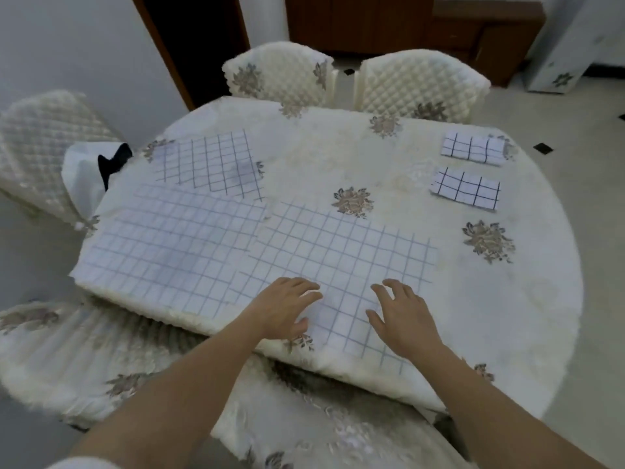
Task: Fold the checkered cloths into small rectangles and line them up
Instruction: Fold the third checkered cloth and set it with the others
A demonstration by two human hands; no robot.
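Three flat checkered cloths (338,258) overlapping; two folded rectangles (466,189) far right.

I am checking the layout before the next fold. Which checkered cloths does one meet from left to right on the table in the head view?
Large unfolded white cloth with a blue grid at the left edge → unfolded checkered cloth under both hands → the two small folded checkered rectangles at the right, far one and near one.

Table (389,157): three flat checkered cloths (338,252), two folded cloths (466,189).
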